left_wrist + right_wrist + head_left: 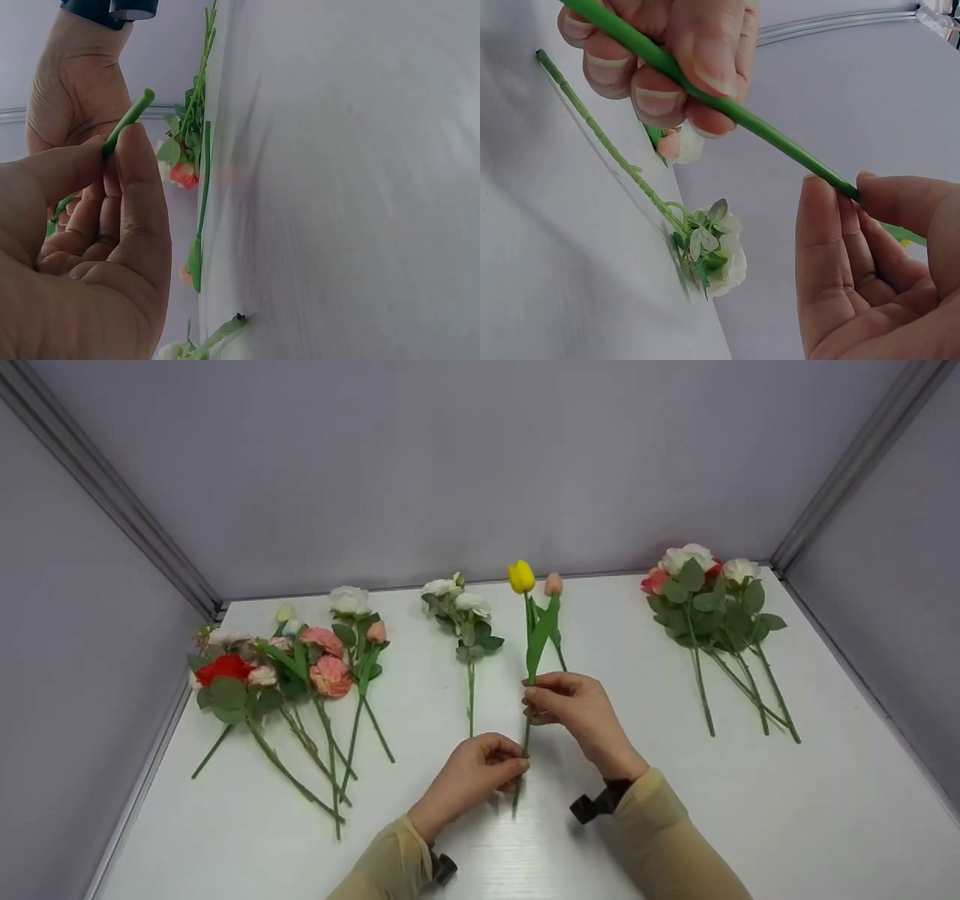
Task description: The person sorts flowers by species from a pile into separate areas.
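A yellow tulip [521,577] with long green leaves is held upright above the table by both hands. My left hand [476,772] pinches the lower stem between thumb and fingers, and the cut stem end [148,95] sticks out past them in the left wrist view. Higher up, just under the leaves, my right hand [574,709] pinches the same stem [780,142]. Behind the right hand lies a pink tulip [553,584], its lower stem partly hidden. Left of the yellow tulip lies a stem of white flowers [472,604], its lower end near my left hand.
On the left of the white table [750,825] lies a spread pile of flowers with a red rose [225,668], pink blooms [330,676] and a white rose [350,601]. White roses [686,558] with red ones lie at the right. Grey panels [480,472] enclose the table.
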Action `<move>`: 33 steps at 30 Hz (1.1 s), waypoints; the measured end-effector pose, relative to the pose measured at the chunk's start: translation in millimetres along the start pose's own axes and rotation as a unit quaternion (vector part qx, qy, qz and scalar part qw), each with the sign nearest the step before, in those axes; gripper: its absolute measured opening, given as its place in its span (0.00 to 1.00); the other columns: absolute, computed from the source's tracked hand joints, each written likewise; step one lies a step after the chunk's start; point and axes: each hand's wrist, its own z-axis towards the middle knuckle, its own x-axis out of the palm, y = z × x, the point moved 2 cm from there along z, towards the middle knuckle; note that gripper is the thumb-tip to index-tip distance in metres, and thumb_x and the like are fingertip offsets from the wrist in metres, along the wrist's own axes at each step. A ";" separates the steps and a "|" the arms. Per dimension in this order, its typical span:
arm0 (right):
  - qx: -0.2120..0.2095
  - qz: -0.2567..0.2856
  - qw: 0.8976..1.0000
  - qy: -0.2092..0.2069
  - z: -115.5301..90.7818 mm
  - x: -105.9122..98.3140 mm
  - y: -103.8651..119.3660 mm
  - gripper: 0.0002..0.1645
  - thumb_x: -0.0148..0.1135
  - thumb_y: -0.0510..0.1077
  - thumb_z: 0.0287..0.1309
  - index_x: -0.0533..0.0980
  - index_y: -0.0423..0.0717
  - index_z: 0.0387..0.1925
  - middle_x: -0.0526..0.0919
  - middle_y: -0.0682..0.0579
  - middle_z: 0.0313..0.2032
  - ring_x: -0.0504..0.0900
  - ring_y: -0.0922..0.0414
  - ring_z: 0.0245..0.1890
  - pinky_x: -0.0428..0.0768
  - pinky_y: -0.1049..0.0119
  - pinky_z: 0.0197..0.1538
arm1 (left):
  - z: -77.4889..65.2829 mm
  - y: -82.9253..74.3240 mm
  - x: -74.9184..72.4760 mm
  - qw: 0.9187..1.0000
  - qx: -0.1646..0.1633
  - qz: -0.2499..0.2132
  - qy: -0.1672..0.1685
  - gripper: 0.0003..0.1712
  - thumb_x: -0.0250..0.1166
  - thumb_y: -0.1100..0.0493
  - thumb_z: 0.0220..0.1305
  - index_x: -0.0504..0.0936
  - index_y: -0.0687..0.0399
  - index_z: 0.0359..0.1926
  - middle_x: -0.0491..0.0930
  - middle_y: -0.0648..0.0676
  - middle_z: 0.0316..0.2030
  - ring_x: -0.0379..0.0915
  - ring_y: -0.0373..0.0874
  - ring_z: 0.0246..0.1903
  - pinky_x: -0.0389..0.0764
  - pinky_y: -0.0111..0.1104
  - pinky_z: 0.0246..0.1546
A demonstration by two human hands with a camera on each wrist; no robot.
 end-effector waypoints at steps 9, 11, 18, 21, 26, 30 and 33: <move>0.013 0.001 1.000 -0.022 2.4 1.2 -2.5 0.14 0.72 0.42 0.63 0.84 0.36 0.46 0.86 0.38 0.40 0.87 0.47 0.39 0.88 0.54 0.42 | -3.2 -0.4 0.7 1.000 -0.020 -0.015 0.011 0.11 0.72 0.61 0.65 0.84 0.62 0.45 0.86 0.53 0.36 0.84 0.43 0.35 0.87 0.36 0.36; 0.011 0.004 1.000 -0.024 2.5 1.3 -3.0 0.15 0.73 0.42 0.63 0.84 0.35 0.46 0.86 0.37 0.40 0.87 0.47 0.38 0.88 0.54 0.42 | -4.2 -0.4 0.1 1.000 -0.021 -0.003 0.010 0.10 0.72 0.61 0.65 0.85 0.61 0.44 0.86 0.53 0.36 0.84 0.43 0.34 0.87 0.36 0.35; 0.007 0.008 1.000 -0.020 1.0 1.0 -5.1 0.22 0.75 0.45 0.61 0.82 0.31 0.48 0.86 0.37 0.41 0.87 0.46 0.39 0.88 0.53 0.43 | -3.9 -0.1 0.8 1.000 -0.012 0.022 -0.001 0.09 0.72 0.59 0.65 0.85 0.60 0.43 0.86 0.51 0.35 0.84 0.42 0.32 0.86 0.35 0.34; 0.011 0.003 1.000 -0.021 -0.5 0.3 -5.3 0.20 0.75 0.45 0.61 0.83 0.33 0.48 0.85 0.37 0.42 0.87 0.46 0.39 0.88 0.52 0.43 | -2.7 -1.2 1.5 1.000 -0.010 0.024 -0.002 0.09 0.72 0.59 0.65 0.84 0.59 0.43 0.86 0.51 0.35 0.84 0.43 0.32 0.86 0.35 0.34; 0.026 -0.012 0.999 -0.039 3.5 -10.7 -5.9 0.20 0.73 0.42 0.62 0.83 0.32 0.50 0.85 0.36 0.44 0.87 0.48 0.39 0.88 0.55 0.44 | 0.1 -5.3 5.1 0.995 0.024 0.096 0.010 0.12 0.71 0.56 0.67 0.86 0.56 0.49 0.86 0.47 0.38 0.83 0.39 0.36 0.86 0.36 0.38; 0.051 -0.047 0.996 -0.053 18.5 -33.6 -3.2 0.22 0.71 0.43 0.65 0.81 0.31 0.54 0.85 0.40 0.44 0.86 0.51 0.41 0.88 0.59 0.44 | 0.7 -11.3 11.7 0.959 0.102 0.263 0.028 0.20 0.66 0.52 0.72 0.83 0.53 0.60 0.84 0.47 0.46 0.81 0.38 0.44 0.83 0.33 0.46; 0.070 -0.076 0.992 -0.067 35.2 -55.9 -0.9 0.23 0.69 0.44 0.67 0.80 0.32 0.56 0.84 0.40 0.46 0.86 0.52 0.41 0.88 0.61 0.45 | 1.1 -15.4 20.1 0.890 0.186 0.413 0.045 0.26 0.64 0.48 0.74 0.78 0.51 0.67 0.81 0.50 0.55 0.78 0.41 0.54 0.81 0.35 0.54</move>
